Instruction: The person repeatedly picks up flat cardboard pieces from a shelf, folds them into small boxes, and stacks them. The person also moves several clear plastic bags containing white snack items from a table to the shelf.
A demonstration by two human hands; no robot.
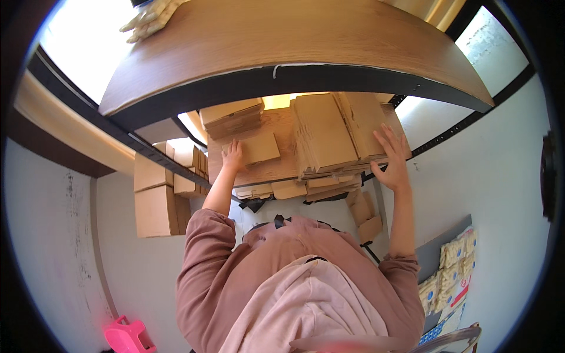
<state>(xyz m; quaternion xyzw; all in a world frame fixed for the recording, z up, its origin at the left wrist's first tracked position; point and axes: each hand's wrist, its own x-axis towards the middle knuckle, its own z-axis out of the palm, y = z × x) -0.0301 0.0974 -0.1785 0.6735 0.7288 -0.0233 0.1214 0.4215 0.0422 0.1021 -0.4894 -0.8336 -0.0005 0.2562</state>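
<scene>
My left hand (233,156) reaches onto the wooden shelf (282,169) and lies at the left end of a small flat cardboard piece (263,147), fingers stretched out. At the right, my right hand (393,160) is spread against the right side of a tall stack of flattened cardboard boxes (366,120), thumb apart from the fingers. Beside it stands another stack of flattened cardboard (322,130), its layered edges uneven. Farther back on the left rests a smaller cardboard pile (231,116). Neither hand grips anything that I can see.
Above spans an upper wooden shelf (294,38) with a black metal edge, gloves (154,20) at its left end. More cardboard lies on a lower level (288,189). Cardboard boxes (156,203) stand left; a pink stool (129,336) is lower left. Packaged gloves (450,270) sit right.
</scene>
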